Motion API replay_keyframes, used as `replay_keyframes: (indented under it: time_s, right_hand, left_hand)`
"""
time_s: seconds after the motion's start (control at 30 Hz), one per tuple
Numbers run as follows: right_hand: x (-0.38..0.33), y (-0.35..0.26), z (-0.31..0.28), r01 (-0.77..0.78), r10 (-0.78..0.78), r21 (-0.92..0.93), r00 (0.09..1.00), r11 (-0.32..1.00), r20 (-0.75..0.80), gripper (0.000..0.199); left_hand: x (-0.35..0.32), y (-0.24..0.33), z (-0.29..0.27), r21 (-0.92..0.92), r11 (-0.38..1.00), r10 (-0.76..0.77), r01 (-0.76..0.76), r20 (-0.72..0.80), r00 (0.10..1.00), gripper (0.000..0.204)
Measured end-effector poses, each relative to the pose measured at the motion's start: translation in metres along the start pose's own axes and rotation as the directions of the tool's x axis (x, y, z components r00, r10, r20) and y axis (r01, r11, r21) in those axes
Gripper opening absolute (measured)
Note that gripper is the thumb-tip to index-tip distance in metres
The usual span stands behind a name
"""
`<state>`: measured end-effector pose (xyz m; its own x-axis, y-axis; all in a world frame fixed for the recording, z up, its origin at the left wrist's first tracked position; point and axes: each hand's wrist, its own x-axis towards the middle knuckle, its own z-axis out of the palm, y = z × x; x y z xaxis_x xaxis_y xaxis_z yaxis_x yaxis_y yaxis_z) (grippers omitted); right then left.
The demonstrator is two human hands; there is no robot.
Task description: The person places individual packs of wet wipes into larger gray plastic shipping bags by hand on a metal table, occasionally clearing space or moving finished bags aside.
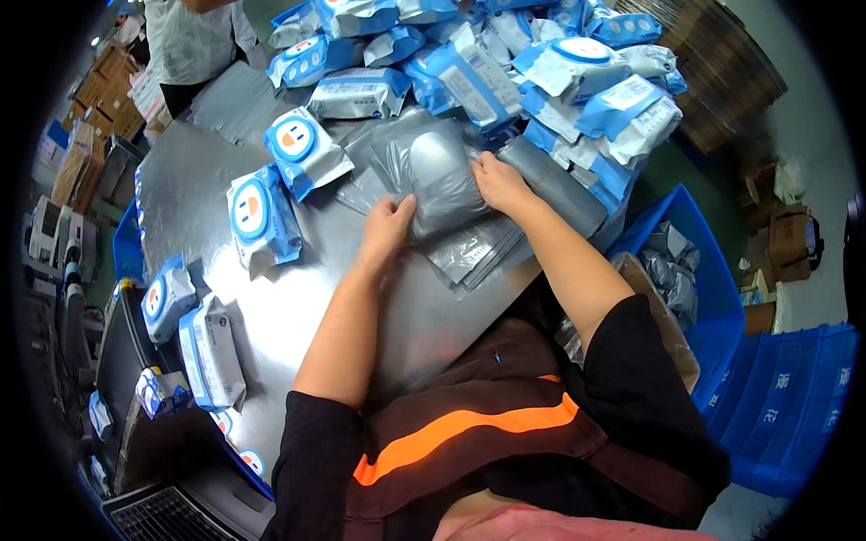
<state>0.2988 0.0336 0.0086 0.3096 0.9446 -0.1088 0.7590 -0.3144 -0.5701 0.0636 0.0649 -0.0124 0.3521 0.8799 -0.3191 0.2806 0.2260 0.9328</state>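
Between my two hands is a grey plastic mailing bag [442, 194], bulging, with a pale rounded shape at its top; what fills it I cannot make out. My left hand [388, 225] pinches its near left edge with the thumb up. On the right edge, my right hand [499, 183] grips the film with curled fingers. Flat grey bags [469, 257] lie in a stack under and in front of it. A blue and white wipes pack [307, 151] with a round lid lies left of the bag, beside another wipes pack [262, 216].
A large heap of wipes packs [465, 77] covers the far side of the metal table [311, 311]. More grey bags [555, 180] lie to the right. A blue bin [722, 311] with filled grey bags stands at my right. Another person [194, 45] is at the far left, near a black conveyor [135, 347].
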Motion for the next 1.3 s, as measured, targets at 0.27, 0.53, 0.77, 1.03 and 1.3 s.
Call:
replay_keyframes:
  time_s: [0.27,0.53,0.77,1.03,1.3]
  right_hand:
    - [-0.092,-0.046,-0.036,-0.279,-0.041,0.933,0.955,0.229,0.295,0.049]
    - [-0.208,0.066,-0.065,-0.286,0.007,0.919,0.954,-0.271,0.299,0.041]
    - [-0.317,0.312,-0.194,-0.066,0.636,0.692,0.466,0.719,-0.616,0.060]
    - [-0.151,0.004,-0.075,0.436,-0.379,0.052,0.830,0.898,-0.408,0.036]
    - [0.023,-0.223,0.091,0.481,-0.507,-0.221,0.859,0.849,-0.078,0.103]
  left_hand:
    - [-0.035,0.041,-0.015,-0.190,0.982,0.054,-0.007,0.242,0.969,0.045]
    - [-0.039,0.014,0.015,0.731,0.461,0.776,-0.503,-0.057,0.628,0.048]
    - [-0.017,-0.005,0.038,0.765,0.411,0.666,-0.495,0.118,0.736,0.066]
    - [-0.038,0.005,0.040,0.817,0.430,0.656,-0.383,0.008,0.754,0.066]
    - [-0.012,-0.028,0.035,0.578,0.419,0.754,-0.700,0.208,0.623,0.060]
